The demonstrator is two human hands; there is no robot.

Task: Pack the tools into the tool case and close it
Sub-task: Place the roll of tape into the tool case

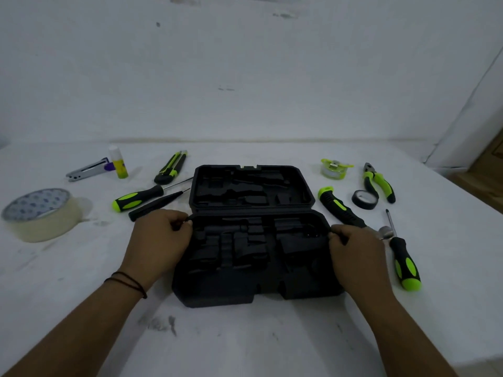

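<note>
A black tool case (215,289) lies open in the middle of the white table, its lid (251,187) laid back flat and its moulded slots empty. My left hand (160,240) grips the case's left edge and my right hand (353,251) grips its right edge. Left of the case lie a green-black utility knife (171,167), a green-handled screwdriver (138,198) and a thin black tester screwdriver (158,204). On the right are a hammer (341,208), pliers (378,182), a black tape roll (364,199), a green tape measure (335,169) and another screwdriver (402,257).
A large roll of clear packing tape (40,213) sits at the far left. A stapler (87,170) and a glue stick (118,165) stand behind it. A white wall (245,77) rises behind the table; the table's right edge (468,197) drops to a wooden floor.
</note>
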